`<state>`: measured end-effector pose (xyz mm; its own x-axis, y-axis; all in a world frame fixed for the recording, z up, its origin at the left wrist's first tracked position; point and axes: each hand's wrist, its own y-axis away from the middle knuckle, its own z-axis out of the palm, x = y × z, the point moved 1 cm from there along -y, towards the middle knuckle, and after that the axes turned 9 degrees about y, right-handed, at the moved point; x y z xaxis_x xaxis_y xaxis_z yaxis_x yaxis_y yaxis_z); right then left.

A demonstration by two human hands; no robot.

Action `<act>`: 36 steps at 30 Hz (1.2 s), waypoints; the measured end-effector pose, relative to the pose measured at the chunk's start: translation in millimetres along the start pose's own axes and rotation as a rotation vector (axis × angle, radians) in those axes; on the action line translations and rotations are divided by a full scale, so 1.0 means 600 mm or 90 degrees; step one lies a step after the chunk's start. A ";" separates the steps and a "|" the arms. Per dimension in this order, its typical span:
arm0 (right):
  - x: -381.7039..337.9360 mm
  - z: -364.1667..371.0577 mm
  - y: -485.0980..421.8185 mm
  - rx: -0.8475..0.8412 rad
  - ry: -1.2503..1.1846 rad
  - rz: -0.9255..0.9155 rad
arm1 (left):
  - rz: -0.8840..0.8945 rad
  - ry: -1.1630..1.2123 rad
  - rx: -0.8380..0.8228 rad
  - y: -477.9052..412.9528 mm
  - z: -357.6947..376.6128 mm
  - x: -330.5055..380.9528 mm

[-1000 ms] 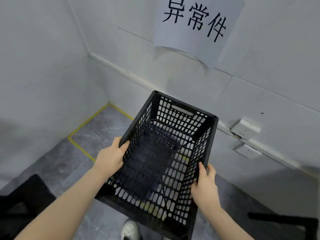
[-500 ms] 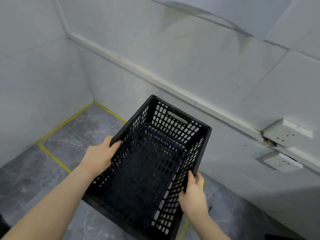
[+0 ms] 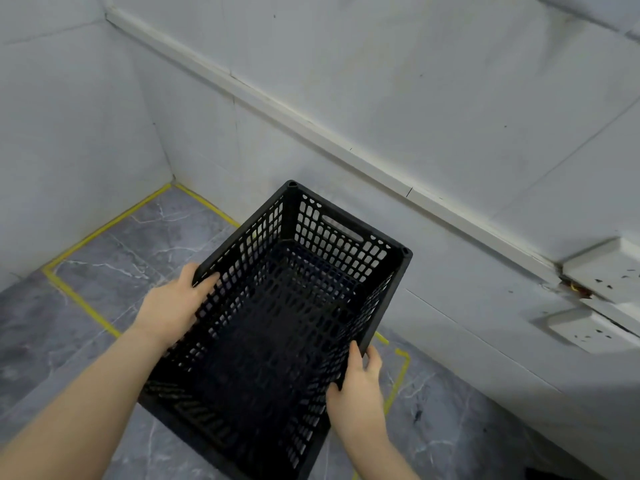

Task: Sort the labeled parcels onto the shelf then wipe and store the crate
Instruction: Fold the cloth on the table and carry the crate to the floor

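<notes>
A black perforated plastic crate [image 3: 349,244] fills the middle of the head view, held above the grey floor near a wall corner. Nothing lies inside it. My left hand [image 3: 173,306] grips its left rim, thumb over the edge. My right hand [image 3: 358,386] grips the right rim near the front corner, fingers curled round the edge. No parcels or shelf are in view.
Yellow tape [image 3: 104,226] marks a rectangle on the grey marble floor [image 3: 114,268] in the corner below the crate. A white cable duct [image 3: 311,129] runs along the wall. Two white socket boxes [image 3: 599,271] stick out at the right.
The crate has come down and forward toward the taped floor corner, held by both hands throughout. My view has tilted down, so the paper sign on the wall has left the frame.
</notes>
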<state>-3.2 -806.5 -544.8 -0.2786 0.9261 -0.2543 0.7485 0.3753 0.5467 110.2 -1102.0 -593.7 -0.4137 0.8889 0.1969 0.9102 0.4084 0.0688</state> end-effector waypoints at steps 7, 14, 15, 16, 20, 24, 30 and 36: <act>-0.008 -0.005 0.006 -0.014 -0.006 0.009 | -0.075 0.004 -0.033 0.005 0.003 0.000; -0.011 -0.016 0.019 -0.016 -0.054 -0.001 | -0.135 0.049 -0.031 0.013 0.000 0.000; -0.010 -0.014 0.019 -0.011 -0.062 0.000 | -0.136 0.056 -0.034 0.014 0.000 0.002; -0.010 -0.012 0.017 -0.005 -0.069 0.000 | -0.135 0.067 -0.038 0.015 -0.002 0.004; -0.013 -0.002 0.019 -0.014 -0.091 -0.002 | -0.162 0.087 -0.047 0.015 -0.010 0.017; -0.018 -0.004 0.022 -0.017 -0.117 0.013 | -0.214 0.077 -0.050 0.015 -0.010 0.022; -0.010 -0.008 0.023 -0.021 -0.110 0.011 | -0.226 0.063 -0.046 0.027 0.000 0.019; 0.000 -0.008 0.010 -0.033 -0.129 0.021 | -0.185 0.051 -0.035 0.032 -0.003 0.028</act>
<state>-1.4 -804.2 -537.8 -0.1242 0.9130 -0.3887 0.7217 0.3519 0.5960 120.8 -1079.7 -587.5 -0.6566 0.7159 0.2373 0.7540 0.6298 0.1865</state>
